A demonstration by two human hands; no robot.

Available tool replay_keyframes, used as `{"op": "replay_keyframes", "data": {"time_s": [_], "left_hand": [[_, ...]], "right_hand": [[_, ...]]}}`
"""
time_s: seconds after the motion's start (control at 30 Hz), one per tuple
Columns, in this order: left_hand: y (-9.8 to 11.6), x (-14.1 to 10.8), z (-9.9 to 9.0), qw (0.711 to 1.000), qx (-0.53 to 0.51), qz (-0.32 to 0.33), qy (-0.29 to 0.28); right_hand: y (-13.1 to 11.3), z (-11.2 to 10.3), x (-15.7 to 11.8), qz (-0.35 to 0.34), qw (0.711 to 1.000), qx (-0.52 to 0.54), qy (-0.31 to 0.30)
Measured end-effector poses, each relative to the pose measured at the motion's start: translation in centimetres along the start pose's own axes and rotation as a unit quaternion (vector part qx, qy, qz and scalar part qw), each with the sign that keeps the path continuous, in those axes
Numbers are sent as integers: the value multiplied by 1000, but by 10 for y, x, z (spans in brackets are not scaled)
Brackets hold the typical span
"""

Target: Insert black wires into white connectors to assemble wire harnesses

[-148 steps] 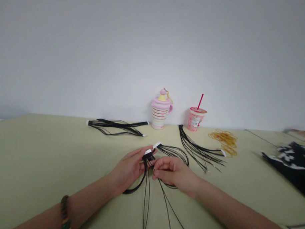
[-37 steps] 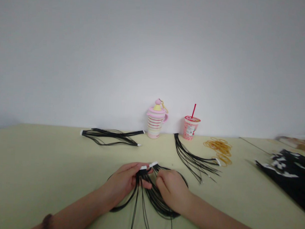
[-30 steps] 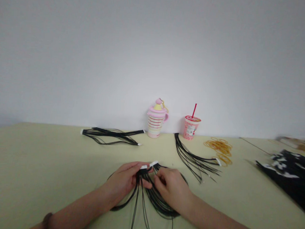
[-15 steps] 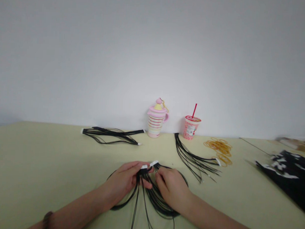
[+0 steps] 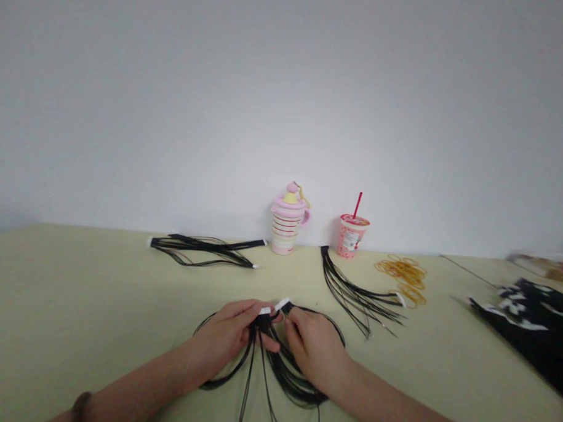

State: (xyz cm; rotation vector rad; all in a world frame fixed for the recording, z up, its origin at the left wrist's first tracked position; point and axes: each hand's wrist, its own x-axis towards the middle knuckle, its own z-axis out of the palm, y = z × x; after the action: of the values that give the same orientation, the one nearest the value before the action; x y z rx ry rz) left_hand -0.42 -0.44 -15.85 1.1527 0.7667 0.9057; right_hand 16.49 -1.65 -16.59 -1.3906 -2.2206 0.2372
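A black wire harness (image 5: 290, 383) with white connectors loops between my hands above the near part of the table. My left hand (image 5: 226, 332) pinches it just behind one white connector (image 5: 264, 311). Close beside, my right hand (image 5: 316, 344) is closed on the black wires below a second white connector (image 5: 282, 304), which is tilted. The two connector ends are near each other at my fingertips. Several thin wires hang down toward the bottom edge of the view. Some fingertips of both hands are hidden behind the wires and connectors.
On the table (image 5: 98, 291) lie a bundled wire harness (image 5: 206, 248) at back left and a fanned-out one (image 5: 352, 290) at right. A striped lidded mug (image 5: 285, 229), a pink cup with straw (image 5: 352, 235), rubber bands (image 5: 403, 274) and black-and-white fabric (image 5: 527, 324) are beyond.
Both hands keep their hold on the harness, with only a tiny shift of fingers and connectors. The whole view has drifted slightly.
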Motion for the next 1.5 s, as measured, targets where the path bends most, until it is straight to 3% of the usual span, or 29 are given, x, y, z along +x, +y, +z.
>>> {"op": "replay_keyframes", "data": {"time_s": [0.1, 0.2, 0.3, 0.37, 0.47, 0.57, 0.67, 0.83, 0.97, 1.17, 1.5], "left_hand": [[3, 0, 2, 1000, -4, -2, -1], [5, 1, 3, 1000, -6, -4, -9], [4, 2, 2, 1000, 2, -12, -14], [4, 2, 0, 1000, -1, -10, -15], [3, 2, -5, 999, -33, 3, -23], [4, 3, -9, 997, -71, -11, -22], [4, 2, -14, 993, -104, -50, 5], [2, 3, -16, 985, -152, -76, 30], [-2, 4, -13, 986, -152, -55, 46], [-8, 4, -12, 989, -129, -25, 62], [-3, 5, -9, 985, -142, -50, 83]], "right_hand": [[5, 0, 5, 37, 989, 140, -10], [11, -5, 13, 111, 948, 294, -55], [16, -11, 17, 160, 913, 367, -79], [17, -12, 17, 152, 905, 389, -81], [15, -9, 10, 84, 940, 325, -57], [9, -5, 1, 15, 987, 159, -22], [5, -5, -4, -36, 999, 28, 16], [9, -9, -3, -56, 993, -75, 78], [5, -9, -5, -158, 969, -99, 162], [-11, 0, -14, -336, 928, -135, 89], [12, -5, -4, -380, 915, -20, 135]]}}
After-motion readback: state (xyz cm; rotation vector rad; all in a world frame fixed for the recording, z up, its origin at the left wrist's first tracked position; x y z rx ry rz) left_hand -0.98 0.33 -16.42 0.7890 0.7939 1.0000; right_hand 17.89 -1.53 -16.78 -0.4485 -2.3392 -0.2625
